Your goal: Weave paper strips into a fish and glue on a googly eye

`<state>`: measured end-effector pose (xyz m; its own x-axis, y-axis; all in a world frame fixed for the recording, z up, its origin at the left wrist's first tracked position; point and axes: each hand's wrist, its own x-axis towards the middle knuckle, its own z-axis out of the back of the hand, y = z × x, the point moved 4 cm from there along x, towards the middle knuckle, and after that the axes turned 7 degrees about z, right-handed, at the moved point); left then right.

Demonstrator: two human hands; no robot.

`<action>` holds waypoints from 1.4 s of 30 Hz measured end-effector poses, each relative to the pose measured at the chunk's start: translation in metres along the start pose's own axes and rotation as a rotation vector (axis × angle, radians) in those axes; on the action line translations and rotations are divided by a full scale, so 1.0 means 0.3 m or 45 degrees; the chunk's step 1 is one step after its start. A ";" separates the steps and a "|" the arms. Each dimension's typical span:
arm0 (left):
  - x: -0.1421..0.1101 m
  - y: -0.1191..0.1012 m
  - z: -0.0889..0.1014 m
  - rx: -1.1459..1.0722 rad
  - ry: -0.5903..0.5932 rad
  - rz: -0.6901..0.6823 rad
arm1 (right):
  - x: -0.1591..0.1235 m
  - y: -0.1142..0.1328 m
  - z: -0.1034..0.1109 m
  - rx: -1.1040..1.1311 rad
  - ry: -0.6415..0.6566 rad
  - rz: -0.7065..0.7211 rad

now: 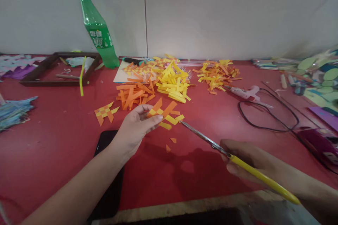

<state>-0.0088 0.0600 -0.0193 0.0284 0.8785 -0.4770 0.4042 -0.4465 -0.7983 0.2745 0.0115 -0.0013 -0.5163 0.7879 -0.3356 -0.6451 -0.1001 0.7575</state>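
1. Nearest me, my right hand point(253, 154) has its fingers wrapped around the yellow-handled scissors point(245, 166); from this angle I can't tell whether the blades are parted.
2. A black phone point(112, 186) lies under my left forearm, close to the front edge of the red bench point(66, 140), so I'd keep that arm raised.
3. Just below the work, two small orange offcuts point(173, 140) lie loose.
4. And here's the woven paper piece point(167, 111), up above the bench, my left hand point(137, 124) pinching it between thumb and fingers. The scissor tips are at its right-hand end, by a yellow strip. To cut cleanly, I judge it best to pinch close to the weave, turn the paper rather than the blades, and snip short, clear of the fingertips.
5. Off left, a woven fish shape point(105, 112) lies flat; it could serve for comparing outlines.
6. Behind the work, loose orange strips point(132, 95) and yellow strips point(173, 83) crowd in; a careless knuckle could scatter them.
7. Away right, a pink glue gun point(245, 93) trails a looped black cord point(274, 130), a snag for a wide-swinging arm.
8. Farthest, by the wall: a green bottle point(99, 38), beside a dark frame point(50, 83).
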 end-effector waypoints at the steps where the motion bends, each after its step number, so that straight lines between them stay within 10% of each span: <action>1: 0.000 -0.002 -0.001 0.000 -0.002 -0.012 | -0.003 0.009 0.003 -0.031 -0.020 0.004; 42: -0.017 0.010 -0.015 -0.092 0.058 0.069 | 0.050 0.103 -0.087 -0.098 0.043 -0.022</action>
<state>-0.0036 0.0549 -0.0176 0.0926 0.8610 -0.5002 0.4655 -0.4815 -0.7426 0.2322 0.0042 0.0024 -0.5227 0.7690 -0.3680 -0.6948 -0.1341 0.7065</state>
